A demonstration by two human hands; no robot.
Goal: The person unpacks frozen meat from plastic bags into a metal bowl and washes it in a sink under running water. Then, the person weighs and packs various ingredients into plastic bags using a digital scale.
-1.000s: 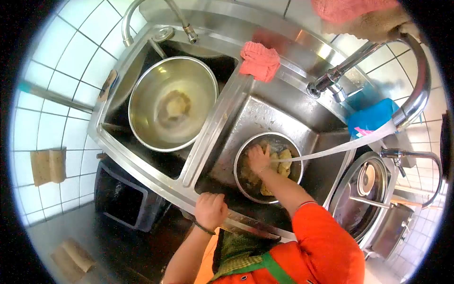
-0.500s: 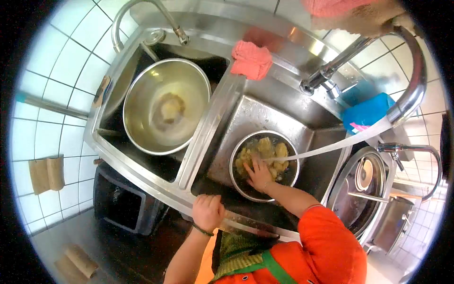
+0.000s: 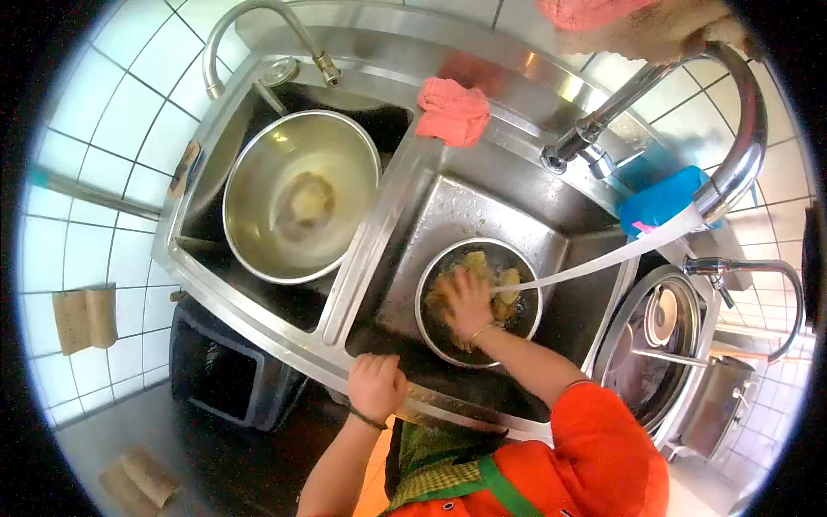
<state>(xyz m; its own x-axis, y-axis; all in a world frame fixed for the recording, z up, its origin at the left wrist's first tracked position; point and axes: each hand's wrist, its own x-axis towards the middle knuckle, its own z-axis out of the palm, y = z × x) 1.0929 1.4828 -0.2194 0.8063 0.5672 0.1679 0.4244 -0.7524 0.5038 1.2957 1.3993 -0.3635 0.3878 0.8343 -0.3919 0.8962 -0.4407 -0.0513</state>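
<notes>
In the right-hand sink basin [image 3: 465, 207] stands a round metal bowl [image 3: 536, 323] of water with yellowish-brown lumpy pieces [image 3: 508, 282] in it. My right hand [image 3: 465, 303] is inside the bowl, fingers spread over the pieces and hiding several of them. A stream of water [image 3: 603, 261] from the curved faucet [image 3: 754, 129] falls into the bowl beside that hand. My left hand [image 3: 377, 388] is closed over the front rim of the sink [image 3: 439, 407], to the left of the bowl.
A larger metal bowl [image 3: 258, 185] with cloudy liquid sits in the left basin. A pink cloth [image 3: 453, 112] lies on the divider's back end. A blue item [image 3: 663, 200] is at the right. Below left stands a dark bin [image 3: 224, 366]; a round pot [image 3: 616, 345] is farther right.
My right hand has shifted slightly up and left in the bowl, its fingers spreading wider and covering more pieces. My left hand stays on the sink rim.
</notes>
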